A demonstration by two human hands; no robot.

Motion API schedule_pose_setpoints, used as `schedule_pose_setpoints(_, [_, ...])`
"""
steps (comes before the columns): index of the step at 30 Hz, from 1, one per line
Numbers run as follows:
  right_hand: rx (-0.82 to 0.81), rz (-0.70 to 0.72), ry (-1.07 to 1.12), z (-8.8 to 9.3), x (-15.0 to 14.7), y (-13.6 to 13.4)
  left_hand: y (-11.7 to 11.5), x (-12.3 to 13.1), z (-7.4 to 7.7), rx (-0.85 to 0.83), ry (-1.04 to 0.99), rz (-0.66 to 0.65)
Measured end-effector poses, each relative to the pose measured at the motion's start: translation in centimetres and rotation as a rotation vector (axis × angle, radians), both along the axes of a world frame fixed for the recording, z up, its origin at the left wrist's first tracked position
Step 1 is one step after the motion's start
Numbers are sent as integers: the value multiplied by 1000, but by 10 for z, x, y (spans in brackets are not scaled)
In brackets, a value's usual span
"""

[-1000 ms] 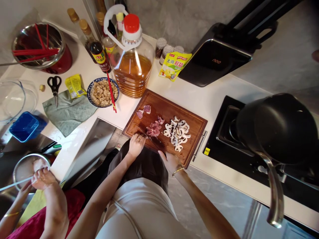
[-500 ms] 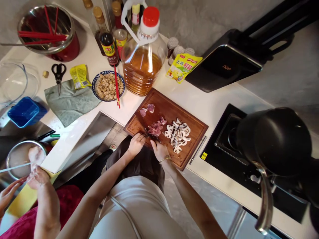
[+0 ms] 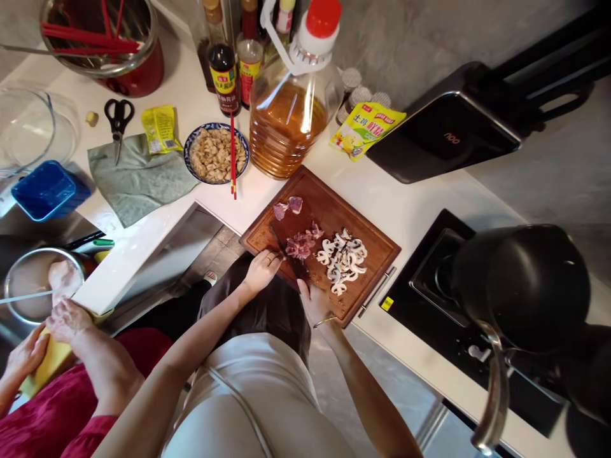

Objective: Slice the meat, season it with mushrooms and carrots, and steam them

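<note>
A wooden cutting board (image 3: pixel 260 245) lies at the counter's front edge, tilted across my view. My right hand (image 3: pixel 315 302) is closed at the near end of a dark-bladed knife (image 3: pixel 278 240), whose blade slants over the board. Beside the blade, at the board's near-left edge, my left hand (image 3: pixel 263 270) has its fingers curled together; anything under the fingertips is hidden. Cut red meat (image 3: pixel 301 243) lies just beyond the knife. Two larger meat pieces (image 3: pixel 287 207) sit farther back, and sliced mushrooms (image 3: pixel 344 257) are heaped on the right.
Behind the board stand a large oil jug (image 3: pixel 291 121) and a bowl of pale chopped pieces (image 3: pixel 214 156) with red chopsticks across it. At right is a black pot (image 3: pixel 520 286) on the stove, with a knife block (image 3: pixel 443 133) behind. Another person's hand (image 3: pixel 69 318) holds pale meat at left.
My view has shifted slightly. My right hand has drawn a little away from the left, and more of the knife blade shows. The other person's hands have moved slightly.
</note>
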State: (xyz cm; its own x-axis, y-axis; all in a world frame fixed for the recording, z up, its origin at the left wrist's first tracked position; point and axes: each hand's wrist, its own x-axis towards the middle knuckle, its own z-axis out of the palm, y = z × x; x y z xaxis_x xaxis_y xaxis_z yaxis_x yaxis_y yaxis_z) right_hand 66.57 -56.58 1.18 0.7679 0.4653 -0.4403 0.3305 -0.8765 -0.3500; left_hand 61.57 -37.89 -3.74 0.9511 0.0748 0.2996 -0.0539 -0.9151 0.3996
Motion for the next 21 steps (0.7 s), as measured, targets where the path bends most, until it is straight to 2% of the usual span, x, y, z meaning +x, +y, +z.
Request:
schedule_pose_setpoints(5, [-56, 6, 9, -6, 0, 0, -1, 3, 1, 10, -16, 10])
schedule_pose_setpoints(13, [-174, 35, 102, 11, 0, -16, -2, 6, 0, 1, 1, 18])
schedule_pose_setpoints(21, [-103, 25, 31, -8, 18, 29, -4, 3, -7, -42, 17, -28])
